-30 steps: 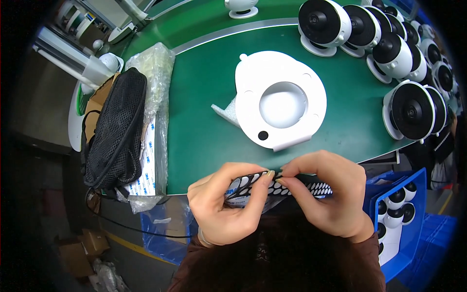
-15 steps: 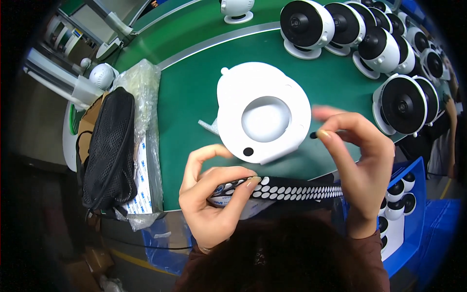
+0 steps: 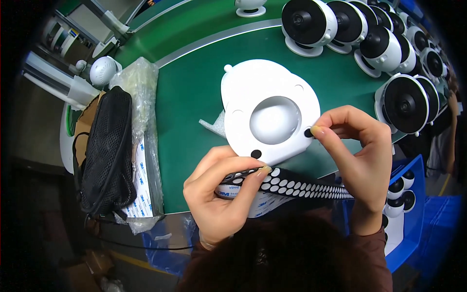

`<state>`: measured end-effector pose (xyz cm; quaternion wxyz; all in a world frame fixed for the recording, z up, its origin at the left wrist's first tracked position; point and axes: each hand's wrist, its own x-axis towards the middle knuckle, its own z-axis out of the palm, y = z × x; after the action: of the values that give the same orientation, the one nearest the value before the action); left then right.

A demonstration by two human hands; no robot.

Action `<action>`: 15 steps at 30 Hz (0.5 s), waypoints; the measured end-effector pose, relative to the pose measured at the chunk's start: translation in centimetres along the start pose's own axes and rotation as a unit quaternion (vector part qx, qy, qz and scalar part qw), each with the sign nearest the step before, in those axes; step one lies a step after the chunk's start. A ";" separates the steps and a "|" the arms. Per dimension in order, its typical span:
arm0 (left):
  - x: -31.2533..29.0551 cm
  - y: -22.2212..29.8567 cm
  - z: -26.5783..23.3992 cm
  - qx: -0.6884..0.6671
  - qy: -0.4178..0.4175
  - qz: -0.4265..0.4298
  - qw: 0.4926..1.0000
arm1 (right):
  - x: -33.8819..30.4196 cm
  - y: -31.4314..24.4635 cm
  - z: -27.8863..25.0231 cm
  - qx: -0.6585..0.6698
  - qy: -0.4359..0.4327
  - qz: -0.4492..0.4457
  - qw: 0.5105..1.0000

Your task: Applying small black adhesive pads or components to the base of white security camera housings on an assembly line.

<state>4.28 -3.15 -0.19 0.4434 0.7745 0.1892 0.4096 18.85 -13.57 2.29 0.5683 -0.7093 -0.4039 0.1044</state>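
A white camera-like housing (image 3: 262,80) lies on the green bench with its round-holed base facing up. One black round pad (image 3: 256,154) sits on the base near its front left. At the base's right edge, my right hand (image 3: 360,151) pinches another small black adhesive pad (image 3: 308,132), which appears to touch the white surface. My left hand (image 3: 219,190) holds a strip of adhesive pads (image 3: 301,187) between thumb and fingers, just in front of the base. White round gaps run in rows along that black strip, and its printed backing hangs below.
Finished-looking white units with black round fronts (image 3: 306,22) crowd the bench's right and far right. A black mesh pouch (image 3: 107,151) and bubble wrap (image 3: 141,97) lie on the left. A blue bin (image 3: 413,219) with small black-and-white units stands at lower right.
My right hand has brought the black pad left onto the base's right edge. The housing has shifted slightly right and turned. My left hand with the strip has moved a little right.
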 end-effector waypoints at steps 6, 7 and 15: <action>0.0 -0.1 0.0 0.003 -0.008 0.000 1.000 | 0.1 -0.1 -0.1 0.011 -0.002 0.027 1.000; 0.0 -0.1 0.0 0.004 -0.008 0.000 1.000 | 0.0 -0.2 -0.1 0.025 -0.003 0.040 0.999; 0.0 0.2 0.0 0.001 -0.002 -0.002 1.000 | -0.5 -0.2 0.5 -0.054 0.020 -0.024 0.998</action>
<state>4.27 -3.24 -0.05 0.4440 0.7754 0.1905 0.4066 18.16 -13.53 2.17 0.5393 -0.7312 -0.4142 0.0546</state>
